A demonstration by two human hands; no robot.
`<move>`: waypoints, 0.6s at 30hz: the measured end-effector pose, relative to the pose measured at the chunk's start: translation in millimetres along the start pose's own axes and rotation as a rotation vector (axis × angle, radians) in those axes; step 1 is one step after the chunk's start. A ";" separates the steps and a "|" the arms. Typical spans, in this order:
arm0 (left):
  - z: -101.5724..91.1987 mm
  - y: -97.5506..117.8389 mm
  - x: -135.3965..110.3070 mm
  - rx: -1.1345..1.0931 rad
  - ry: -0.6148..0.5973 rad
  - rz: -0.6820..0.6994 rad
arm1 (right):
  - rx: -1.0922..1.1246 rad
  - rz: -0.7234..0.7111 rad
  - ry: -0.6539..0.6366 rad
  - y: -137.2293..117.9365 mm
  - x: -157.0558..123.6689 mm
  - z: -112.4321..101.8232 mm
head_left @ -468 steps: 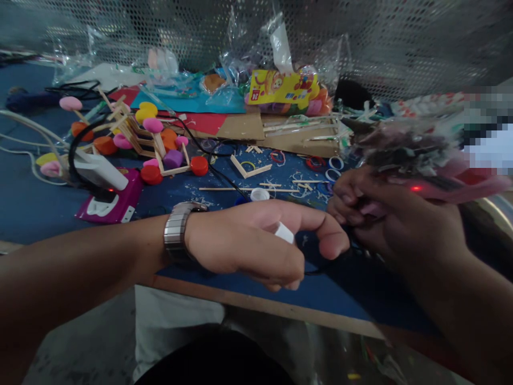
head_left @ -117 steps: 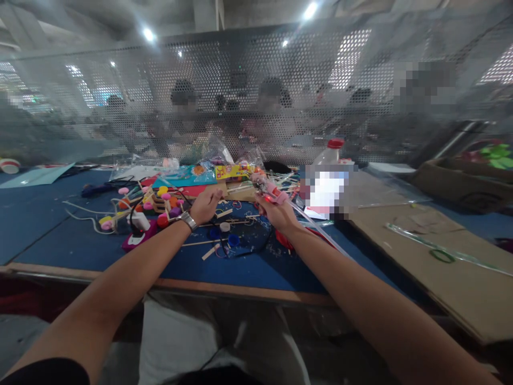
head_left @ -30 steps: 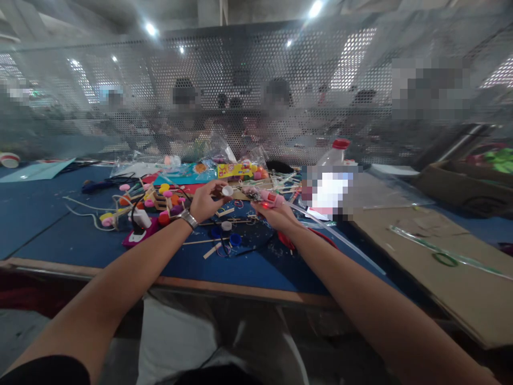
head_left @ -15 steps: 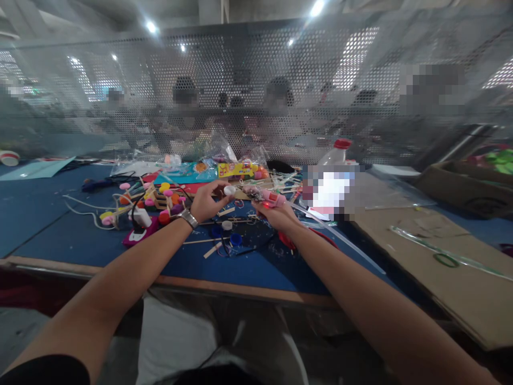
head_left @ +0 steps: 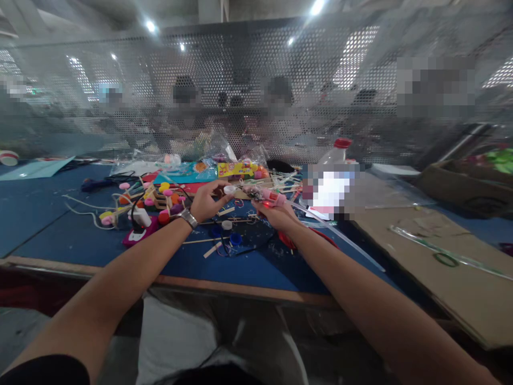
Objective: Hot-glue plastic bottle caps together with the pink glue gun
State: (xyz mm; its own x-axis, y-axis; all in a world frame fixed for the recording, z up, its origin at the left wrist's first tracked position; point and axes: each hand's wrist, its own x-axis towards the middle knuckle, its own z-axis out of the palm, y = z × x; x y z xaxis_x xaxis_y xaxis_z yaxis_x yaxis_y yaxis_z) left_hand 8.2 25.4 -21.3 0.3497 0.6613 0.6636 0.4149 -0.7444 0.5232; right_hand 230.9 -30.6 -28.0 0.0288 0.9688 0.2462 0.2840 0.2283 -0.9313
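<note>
Between the thumb and fingers of my left hand [head_left: 207, 202] is a white bottle cap [head_left: 230, 190]. My right hand [head_left: 278, 215] is closed around a pink hot glue gun [head_left: 270, 197], with a red light glowing on its side. The gun's dark nozzle end points left at the cap, a small gap apart. From its rear a long clear glue stick [head_left: 340, 236] sticks out down to the right. Below my hands, blue bottle caps [head_left: 235, 239], another white cap [head_left: 226, 225] and thin wooden sticks [head_left: 212, 249] lie on the blue table [head_left: 256, 270].
A purple power strip [head_left: 136, 235] with a white plug stands at left, beside wooden pieces with coloured pompoms [head_left: 163, 198]. Behind are plastic packets and a yellow box [head_left: 234, 169]. A red-capped bottle [head_left: 339, 152], a lit screen [head_left: 331, 192] and cardboard [head_left: 433, 256] are at right.
Hardly anything differs. Both hands hold nearly the same place, with the cap and the glue gun still facing each other.
</note>
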 end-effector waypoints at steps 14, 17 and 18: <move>1.0 -9.6 -2.4 0.214 -0.409 -0.150 | 0.019 0.102 0.195 6.1 4.3 -0.9; 1.1 -7.2 -1.4 0.191 -0.481 -0.146 | 0.017 0.088 0.201 6.5 4.2 -1.1; 1.0 -6.3 -1.0 0.189 -0.496 -0.145 | 0.018 0.074 0.205 7.3 4.7 -1.4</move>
State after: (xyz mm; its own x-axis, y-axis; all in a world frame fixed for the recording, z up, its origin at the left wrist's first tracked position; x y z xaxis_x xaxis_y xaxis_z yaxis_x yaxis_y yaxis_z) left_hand 6.0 29.5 -25.8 0.6125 0.7542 0.2368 0.6160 -0.6431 0.4549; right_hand 234.4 -24.5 -33.2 0.2434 0.9436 0.2246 0.2564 0.1607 -0.9531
